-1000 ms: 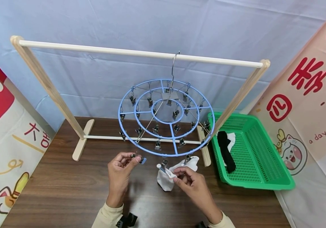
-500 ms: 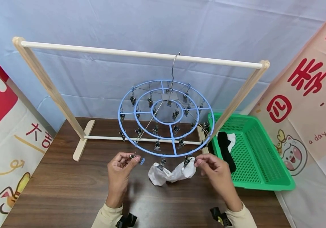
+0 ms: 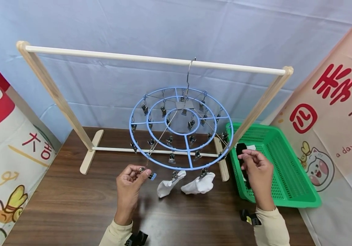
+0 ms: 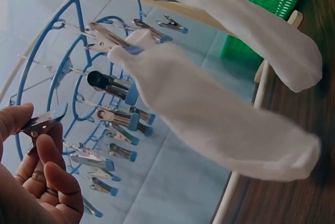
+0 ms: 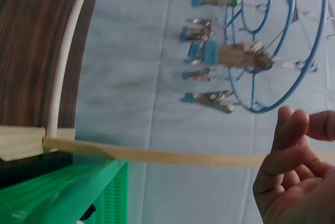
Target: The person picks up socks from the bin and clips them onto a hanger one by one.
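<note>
My left hand (image 3: 129,191) pinches a metal clip with blue tips (image 4: 44,122) between thumb and fingers, at the front-left edge of the round blue clip hanger (image 3: 182,168). Two white socks hang from clips on the hanger's front rim: one sock (image 3: 167,188) near the left hand, the other sock (image 3: 198,184) to its right. Over the left side of the green basket (image 3: 286,203) is my right hand (image 3: 258,174), holding nothing, its fingers loosely bent. Partly hidden behind its fingers, a black sock (image 3: 241,148) lies in the basket.
A wooden rack (image 3: 56,92) with a white top bar (image 3: 117,57) carries the hanger by its hook. Several unused clips (image 3: 172,158) dangle from the rings. A white cloth (image 3: 251,147) lies beside the black sock. Printed cloths flank the brown table (image 3: 71,205).
My right hand has let go of the white sock and moved right, over the basket. The two white socks have swung apart. The left hand keeps its pinch on the clip.
</note>
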### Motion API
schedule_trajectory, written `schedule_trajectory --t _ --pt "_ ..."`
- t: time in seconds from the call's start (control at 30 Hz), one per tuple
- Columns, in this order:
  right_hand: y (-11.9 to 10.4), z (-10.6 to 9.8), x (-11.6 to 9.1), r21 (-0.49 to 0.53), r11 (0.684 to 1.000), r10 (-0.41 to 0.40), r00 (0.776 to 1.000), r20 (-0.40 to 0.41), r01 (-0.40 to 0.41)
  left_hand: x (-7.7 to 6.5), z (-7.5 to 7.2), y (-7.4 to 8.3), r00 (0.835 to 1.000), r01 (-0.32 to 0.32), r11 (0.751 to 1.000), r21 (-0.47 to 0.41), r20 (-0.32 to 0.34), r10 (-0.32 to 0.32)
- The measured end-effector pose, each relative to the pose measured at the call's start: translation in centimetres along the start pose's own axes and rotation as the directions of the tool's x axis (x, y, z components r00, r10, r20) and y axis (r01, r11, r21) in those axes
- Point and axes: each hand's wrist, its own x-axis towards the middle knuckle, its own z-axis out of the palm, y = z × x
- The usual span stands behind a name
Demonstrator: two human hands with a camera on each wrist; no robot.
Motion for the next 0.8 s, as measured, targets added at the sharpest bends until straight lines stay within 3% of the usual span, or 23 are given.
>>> schedule_trajectory --t 0.2,0.47,0.8 --pt "1.3 -0.4 1.6 0.061 0.998 -0.008 0.997 -0.074 0.013 0.1 0.0 0.1 1.0 -0.005 1.0 -0.001 0.004 0.005" --pt "3.6 -1.2 3.3 0.214 0.974 0.113 0.975 -0.193 -0.071 0.2 0.0 0.1 1.0 -0.002 1.0 -0.009 0.0 0.002" --pt "4.1 -1.7 4.6 0.255 0.957 0.205 0.942 -0.264 -0.136 0.3 0.1 0.2 1.0 -0.015 1.0 0.008 0.004 0.015"
